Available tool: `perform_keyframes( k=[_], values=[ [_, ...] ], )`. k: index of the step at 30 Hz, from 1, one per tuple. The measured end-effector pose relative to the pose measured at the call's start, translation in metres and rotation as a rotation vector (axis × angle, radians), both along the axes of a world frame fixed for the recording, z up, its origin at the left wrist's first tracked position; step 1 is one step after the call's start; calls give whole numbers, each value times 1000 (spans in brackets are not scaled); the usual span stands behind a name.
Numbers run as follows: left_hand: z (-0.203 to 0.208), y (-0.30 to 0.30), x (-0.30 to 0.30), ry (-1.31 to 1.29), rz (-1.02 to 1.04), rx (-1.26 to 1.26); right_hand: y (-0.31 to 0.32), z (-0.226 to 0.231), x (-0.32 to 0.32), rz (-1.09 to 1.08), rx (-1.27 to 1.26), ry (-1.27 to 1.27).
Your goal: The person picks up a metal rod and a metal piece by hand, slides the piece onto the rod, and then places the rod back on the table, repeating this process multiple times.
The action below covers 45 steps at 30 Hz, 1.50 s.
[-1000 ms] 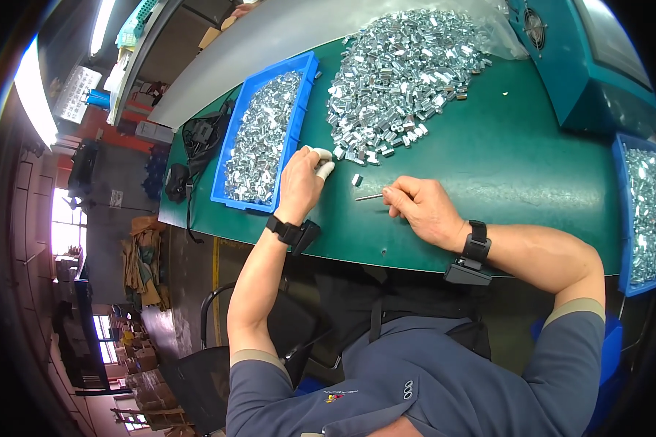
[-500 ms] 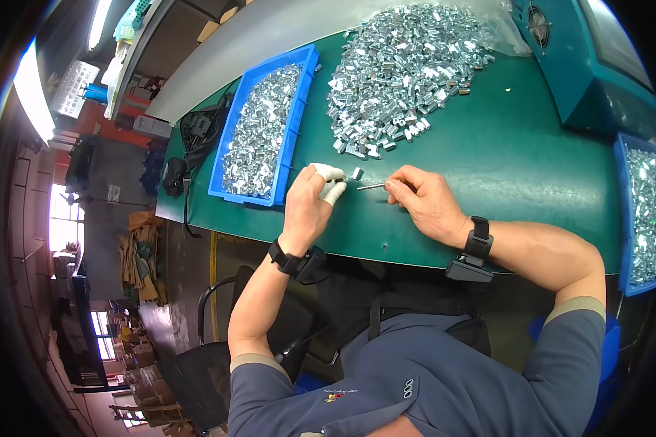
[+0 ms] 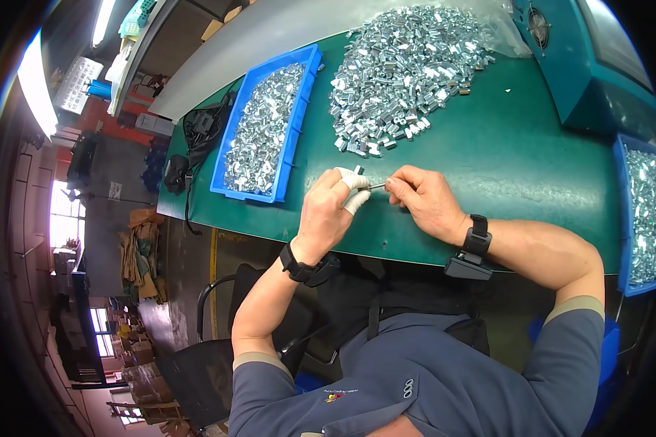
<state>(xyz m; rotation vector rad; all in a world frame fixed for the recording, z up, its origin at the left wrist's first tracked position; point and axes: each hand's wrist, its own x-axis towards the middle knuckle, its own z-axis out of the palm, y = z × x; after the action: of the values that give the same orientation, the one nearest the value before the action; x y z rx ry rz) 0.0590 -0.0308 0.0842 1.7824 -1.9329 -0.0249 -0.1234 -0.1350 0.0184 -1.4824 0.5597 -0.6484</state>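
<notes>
My right hand (image 3: pixel 426 200) pinches a thin metal rod (image 3: pixel 377 186) between thumb and fingertips, its other end pointing at my left hand. My left hand (image 3: pixel 328 211), with white coverings on thumb and forefinger, is closed around the rod's far end; whatever small thing lies between those fingers is hidden. Just beyond the left fingertips a single small metal piece (image 3: pixel 359 170) shows on the green tabletop (image 3: pixel 481 167). Farther off is a large heap of loose silvery metal sleeves (image 3: pixel 408 73), short and faceted like long nuts.
Left of my hands stands a blue tray (image 3: pixel 284 160) full of similar metal pieces. Another filled blue tray (image 3: pixel 624 240) is at the right edge. A teal machine (image 3: pixel 598 91) takes up the far right. Black straps and a bag (image 3: pixel 200 131) lie beyond the left tray.
My left hand has moved right, and its covered fingers now meet the rod's end. My right hand has stayed almost still with the rod.
</notes>
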Motion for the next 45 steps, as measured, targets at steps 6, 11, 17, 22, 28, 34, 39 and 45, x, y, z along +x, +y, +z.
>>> perform_keyframes(
  k=[6, 11, 17, 22, 28, 34, 39, 45],
  values=[
    [-3, -8, -11, 25, -77, -52, 1, 2, -2, 17, -10, 31],
    [-10, -5, -7, 37, -90, -104, 3, 1, 0, 20, -52, 19],
    [-4, 1, 4, 3, -83, -96, 2, 6, -4, 9, 33, 16],
    [11, 13, 84, -144, 178, -207, -2, 8, -2, -1, 84, -18],
    [16, -2, 92, -189, 234, -176, -2, 6, -2, -4, 95, -9],
    [-19, -16, 31, -119, 165, 98, -1, 1, 0, -28, 57, -58],
    [-17, -7, 28, -5, 103, 34, -2, 2, 0, -26, 61, -36],
    [-9, 5, 21, 70, 42, -19, -3, 1, 0, -28, 15, -24]
  ],
)
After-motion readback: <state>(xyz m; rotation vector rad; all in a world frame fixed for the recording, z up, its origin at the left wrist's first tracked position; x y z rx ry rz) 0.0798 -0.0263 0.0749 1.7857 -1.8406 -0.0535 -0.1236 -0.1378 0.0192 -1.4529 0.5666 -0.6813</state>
